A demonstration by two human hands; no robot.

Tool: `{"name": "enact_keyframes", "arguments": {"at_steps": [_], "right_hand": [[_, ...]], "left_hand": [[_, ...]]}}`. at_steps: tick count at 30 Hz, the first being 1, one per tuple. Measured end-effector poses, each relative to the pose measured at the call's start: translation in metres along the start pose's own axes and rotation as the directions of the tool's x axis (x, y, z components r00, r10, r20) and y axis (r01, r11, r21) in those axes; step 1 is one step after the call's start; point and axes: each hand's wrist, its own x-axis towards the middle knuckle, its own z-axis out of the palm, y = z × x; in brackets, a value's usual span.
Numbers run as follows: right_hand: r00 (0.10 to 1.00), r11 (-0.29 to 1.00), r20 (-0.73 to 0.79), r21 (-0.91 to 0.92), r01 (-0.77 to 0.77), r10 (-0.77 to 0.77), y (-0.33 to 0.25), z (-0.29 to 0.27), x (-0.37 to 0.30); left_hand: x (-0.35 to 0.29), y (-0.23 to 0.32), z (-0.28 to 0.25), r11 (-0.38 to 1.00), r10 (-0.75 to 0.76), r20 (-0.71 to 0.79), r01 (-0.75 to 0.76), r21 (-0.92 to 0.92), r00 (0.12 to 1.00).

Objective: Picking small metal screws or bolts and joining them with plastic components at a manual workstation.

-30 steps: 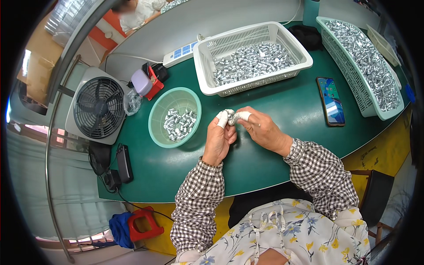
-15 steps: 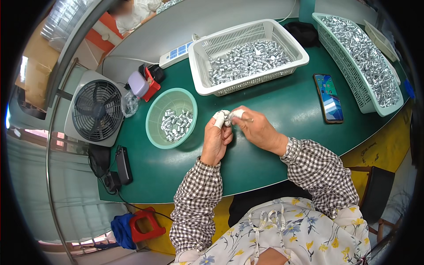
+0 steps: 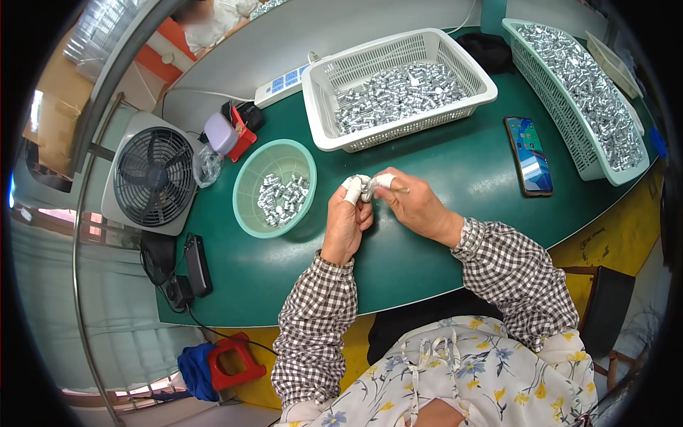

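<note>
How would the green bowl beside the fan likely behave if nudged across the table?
The green bowl looks like thin plastic holding only a few small silver pieces, so it is probably light. On the smooth green table it would likely slide rather than tip, being wide and shallow.

Green table [image 3: 455,178], curved edge toward the person. At its centre top, a white basket [image 3: 398,135] of small silver parts. At 2 o'clock, a long pale-green basket [image 3: 565,107] of the same parts. Between them, at 3 o'clock, a phone [image 3: 529,154] lies face up. At 9 o'clock, a green bowl [image 3: 250,203] with a few silver parts. At 10 o'clock, a red-black gadget [image 3: 242,128], a clear bag [image 3: 207,165] and a power strip [image 3: 284,82]. At 8 o'clock, a black device [image 3: 197,265] on the edge.
</note>
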Motion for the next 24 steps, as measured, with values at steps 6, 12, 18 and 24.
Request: {"name": "enact_keyframes", "arguments": {"at_steps": [6, 12, 18, 24], "right_hand": [[0.994, 0.995, -0.054, -0.036, 0.098, -0.100, 0.001, -0.001, 0.001], [0.981, 0.981, -0.094, -0.105, 0.162, -0.172, -0.001, 0.002, 0.003], [0.964, 0.945, -0.090, 0.239, -0.224, 0.251, 0.010, -0.008, 0.005], [0.882, 0.877, -0.171, 0.295, -0.379, 0.439, 0.034, -0.021, 0.000]], "left_hand": [[-0.001, 0.002, 0.000, 0.999, 0.008, 0.053, -0.006, -0.036, 0.999], [0.000, 0.003, 0.000, 0.999, -0.022, 0.057, 0.023, -0.025, 0.998], [0.001, 0.005, -0.001, 0.999, 0.039, -0.033, -0.038, 0.038, 0.999], [0.003, 0.002, -0.005, 0.971, 0.158, -0.016, -0.153, 0.184, 0.987]]}}
